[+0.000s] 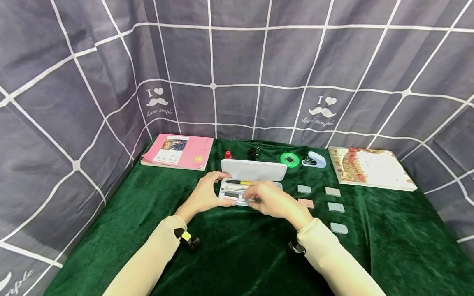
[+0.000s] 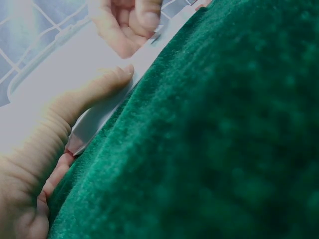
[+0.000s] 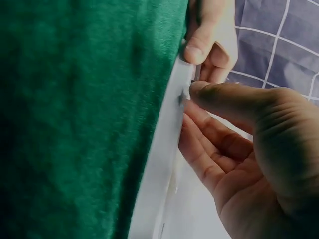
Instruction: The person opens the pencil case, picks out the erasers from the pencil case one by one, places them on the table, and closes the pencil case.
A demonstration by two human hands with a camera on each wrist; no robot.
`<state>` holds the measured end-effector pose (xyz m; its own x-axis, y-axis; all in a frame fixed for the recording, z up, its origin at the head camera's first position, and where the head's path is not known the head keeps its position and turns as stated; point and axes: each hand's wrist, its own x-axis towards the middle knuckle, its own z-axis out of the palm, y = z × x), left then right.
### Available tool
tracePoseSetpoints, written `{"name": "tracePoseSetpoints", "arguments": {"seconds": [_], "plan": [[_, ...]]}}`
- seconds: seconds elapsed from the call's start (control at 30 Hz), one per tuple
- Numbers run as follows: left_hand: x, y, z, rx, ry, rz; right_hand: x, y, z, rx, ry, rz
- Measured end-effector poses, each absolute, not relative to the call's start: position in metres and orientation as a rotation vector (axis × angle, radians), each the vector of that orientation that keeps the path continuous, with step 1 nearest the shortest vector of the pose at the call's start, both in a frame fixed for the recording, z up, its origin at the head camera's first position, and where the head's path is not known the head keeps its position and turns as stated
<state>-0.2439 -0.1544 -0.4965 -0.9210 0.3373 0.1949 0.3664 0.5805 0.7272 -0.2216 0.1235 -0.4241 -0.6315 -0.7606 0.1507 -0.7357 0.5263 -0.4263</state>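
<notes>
Left hand (image 1: 205,194): rests at the 9 o'clock end of the white pencil case (image 1: 252,181), thumb (image 2: 94,89) curled against the near edge and fingers wrapped over the far corner, holding the case in place on the green velvet cloth (image 1: 237,246). The case sits at the centre of the cloth with its lid (image 1: 254,169) raised at 12 o'clock. Inside the tray lies a pen with a yellow band (image 1: 238,182), along with other pens too small to identify.

Right hand (image 1: 272,200): positioned at the 5 o'clock corner of the case, fingers (image 3: 219,94) curled narrowly and pinching a small dark item at the tray's near rim; what the item is cannot be told. The thumb tip of the right hand lies close to that of the left.

Surroundings, left to right: pink book (image 1: 179,151) at 10 o'clock of the case; red cap (image 1: 228,154) and black binder clips (image 1: 254,153) just behind the lid; green tape roll (image 1: 289,159) and white stapler (image 1: 314,160) at 1 o'clock; erasers (image 1: 335,207) scattered at 3 to 4 o'clock, well apart from one another; picture book (image 1: 370,167) at 2 o'clock near the cloth's edge. A grey checked curtain (image 1: 237,65) encloses the area
</notes>
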Motion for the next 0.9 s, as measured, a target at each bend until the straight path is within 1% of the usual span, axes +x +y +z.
{"name": "tracePoseSetpoints", "arguments": {"seconds": [0.3,0.6,0.9], "plan": [[-0.245,-0.154,-0.499,-0.615,-2.754,-1.285,-0.222,0.126,-0.427,-1.370,2.690,-0.692],[-0.245,-0.152,-0.497,-0.626,-2.761,-1.269,-0.223,0.132,-0.430,-1.219,2.669,-0.852],[-0.245,-0.154,-0.496,-0.635,-2.752,-1.275,-0.222,0.136,-0.426,-1.178,2.673,-0.917]]}}
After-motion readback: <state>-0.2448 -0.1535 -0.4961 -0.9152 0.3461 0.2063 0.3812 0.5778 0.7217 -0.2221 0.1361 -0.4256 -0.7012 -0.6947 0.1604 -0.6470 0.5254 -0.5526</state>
